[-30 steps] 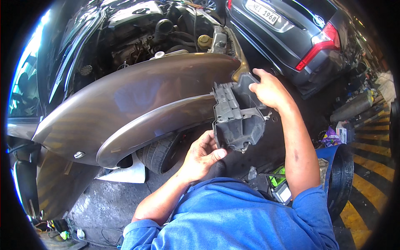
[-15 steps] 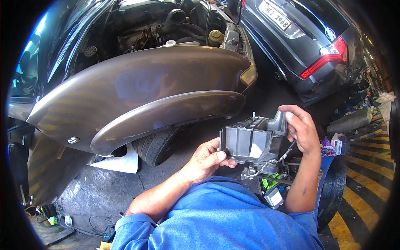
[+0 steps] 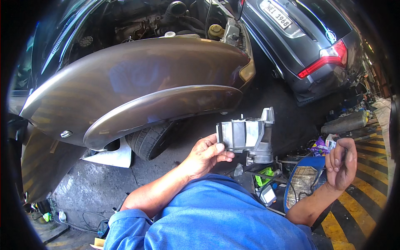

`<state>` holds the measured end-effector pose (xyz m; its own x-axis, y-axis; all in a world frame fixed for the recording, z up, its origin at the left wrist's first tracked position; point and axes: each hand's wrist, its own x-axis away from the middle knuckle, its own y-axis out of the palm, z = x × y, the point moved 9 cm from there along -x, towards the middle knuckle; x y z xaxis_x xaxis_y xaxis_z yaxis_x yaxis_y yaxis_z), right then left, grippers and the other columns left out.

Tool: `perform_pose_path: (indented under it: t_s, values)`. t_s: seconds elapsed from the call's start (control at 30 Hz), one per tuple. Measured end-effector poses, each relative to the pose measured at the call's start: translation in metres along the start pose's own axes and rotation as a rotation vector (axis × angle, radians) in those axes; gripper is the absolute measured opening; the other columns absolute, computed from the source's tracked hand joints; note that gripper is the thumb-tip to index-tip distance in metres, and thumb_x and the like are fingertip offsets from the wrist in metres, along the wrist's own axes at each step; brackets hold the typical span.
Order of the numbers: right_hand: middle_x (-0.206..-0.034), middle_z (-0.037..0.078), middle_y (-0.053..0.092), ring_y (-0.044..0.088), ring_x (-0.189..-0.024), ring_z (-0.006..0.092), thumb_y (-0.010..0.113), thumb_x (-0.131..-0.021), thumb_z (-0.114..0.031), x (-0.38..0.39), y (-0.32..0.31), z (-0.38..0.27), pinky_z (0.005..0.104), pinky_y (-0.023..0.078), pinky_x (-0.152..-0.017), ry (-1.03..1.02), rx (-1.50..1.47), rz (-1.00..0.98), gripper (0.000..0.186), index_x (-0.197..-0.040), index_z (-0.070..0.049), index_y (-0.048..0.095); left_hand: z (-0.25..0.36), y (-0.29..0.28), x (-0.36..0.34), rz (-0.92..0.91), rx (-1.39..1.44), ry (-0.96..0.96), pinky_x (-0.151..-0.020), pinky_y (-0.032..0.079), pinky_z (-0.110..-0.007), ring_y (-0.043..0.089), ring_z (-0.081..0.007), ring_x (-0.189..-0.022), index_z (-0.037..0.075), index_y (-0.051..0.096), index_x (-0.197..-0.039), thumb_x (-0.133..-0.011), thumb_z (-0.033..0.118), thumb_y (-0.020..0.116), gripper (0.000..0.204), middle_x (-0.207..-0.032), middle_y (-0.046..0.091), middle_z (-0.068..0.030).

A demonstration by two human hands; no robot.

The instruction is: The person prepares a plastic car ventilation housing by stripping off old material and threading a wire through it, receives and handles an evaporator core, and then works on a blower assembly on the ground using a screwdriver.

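My left hand (image 3: pixel 207 156) grips the left end of a dark grey plastic housing (image 3: pixel 246 135), thumb in front and fingers beneath. The housing is box-shaped, ribbed, with a raised corner at its upper right and a lower part that sticks down. It is held up in front of my blue shirt (image 3: pixel 216 212). My right hand (image 3: pixel 342 164) is raised to the right, apart from the housing, its fingers curled in toward the palm. Whether something small sits in those fingers is hidden.
A brown car fender (image 3: pixel 166 66) and a tyre (image 3: pixel 151 139) stand ahead on the left, beside an engine bay (image 3: pixel 146 25). A dark grey car (image 3: pixel 300 46) is behind at right. A blue-edged seat or board (image 3: pixel 302 183), a bright green item (image 3: pixel 264 177) and a purple packet (image 3: pixel 319 146) lie near my right arm.
My right hand has let go of the housing and moved right and down. The dirty strand that hung across the housing no longer shows there. The housing has turned slightly in my left hand.
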<state>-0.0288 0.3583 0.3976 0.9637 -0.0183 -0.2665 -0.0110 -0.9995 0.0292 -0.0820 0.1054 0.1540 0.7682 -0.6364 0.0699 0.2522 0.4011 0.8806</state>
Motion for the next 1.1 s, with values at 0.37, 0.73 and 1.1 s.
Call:
perform_pose_path:
  t_s: [0.37,0.73,1.1]
  values:
    - [-0.077,0.004,0.062,0.038,-0.044,0.0023,0.058,-0.096,-0.039,0.012,-0.004,0.158,0.0201,0.031,-0.039,0.616,0.481,0.049,0.043,-0.118,-0.001,0.061,0.006,0.01,0.005,-0.04,0.068,0.007,-0.088,0.057,-0.034,0.068,-0.0216,-0.095,-0.004,0.047,-0.129,-0.089,0.023,0.07,0.054,-0.112,0.063,-0.0159]
    - [-0.077,0.002,0.056,0.037,-0.041,0.0046,0.056,-0.098,-0.039,0.023,-0.023,0.213,0.0235,0.031,-0.036,0.725,0.444,0.213,0.044,-0.121,-0.002,0.058,0.008,0.022,0.018,-0.102,-0.114,0.031,-0.091,0.052,-0.032,0.065,-0.0154,-0.098,0.0,0.05,-0.132,-0.092,0.024,0.066,0.049,-0.112,0.064,-0.0088]
    - [-0.085,0.001,0.065,0.058,-0.061,0.0052,0.053,-0.098,-0.032,0.012,-0.03,0.208,0.0224,0.047,-0.052,0.519,-0.077,0.411,0.034,-0.115,-0.003,0.059,0.024,0.03,0.028,-0.269,-0.277,0.044,-0.094,0.046,-0.031,0.06,-0.0123,-0.095,0.002,0.046,-0.14,-0.086,0.018,0.071,0.062,-0.111,0.065,-0.0053]
